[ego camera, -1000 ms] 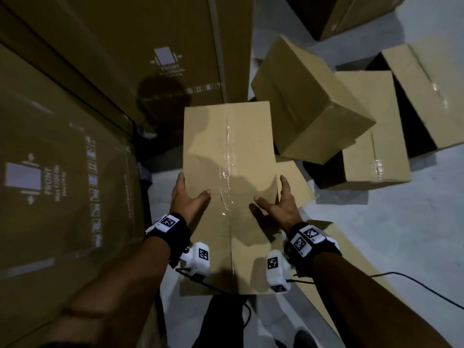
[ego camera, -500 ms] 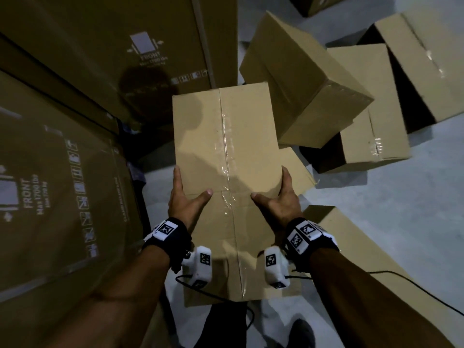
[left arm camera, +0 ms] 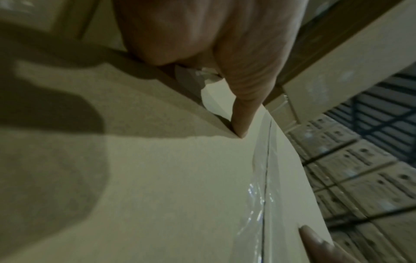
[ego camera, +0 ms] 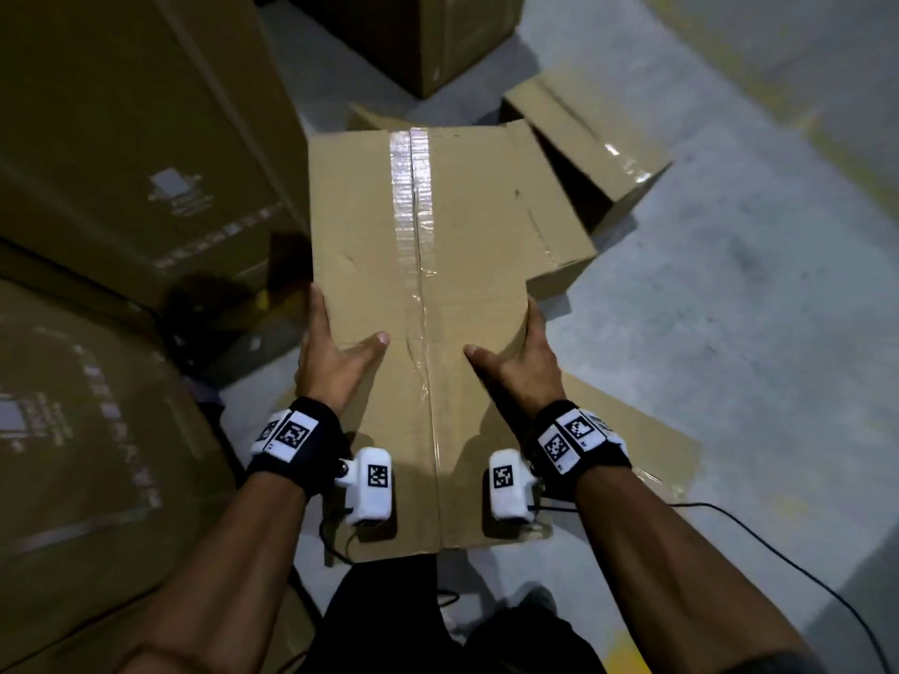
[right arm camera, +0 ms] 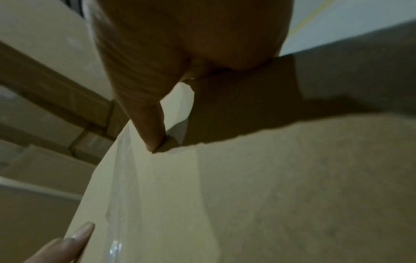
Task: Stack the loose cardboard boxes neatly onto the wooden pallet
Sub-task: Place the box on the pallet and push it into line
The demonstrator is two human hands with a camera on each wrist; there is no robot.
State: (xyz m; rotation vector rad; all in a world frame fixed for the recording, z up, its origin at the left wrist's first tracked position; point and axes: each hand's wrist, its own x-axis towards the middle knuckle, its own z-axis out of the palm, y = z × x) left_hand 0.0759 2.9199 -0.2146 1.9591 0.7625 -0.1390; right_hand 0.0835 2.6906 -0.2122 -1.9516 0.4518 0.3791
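Big brown boxes [ego camera: 146, 153] fill the left of the frame, and grey floor [ego camera: 729, 308] fills the right. In the middle, the left hand [ego camera: 331, 357] and the right hand [ego camera: 523, 362] grip 1 long cardboard box [ego camera: 438, 265] by its sides, thumbs on top beside its shiny tape [ego camera: 413, 226].

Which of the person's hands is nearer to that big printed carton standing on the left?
Left. The left hand grips the carried box's left edge, on the side of the printed carton; the right hand grips the opposite edge, farther away.
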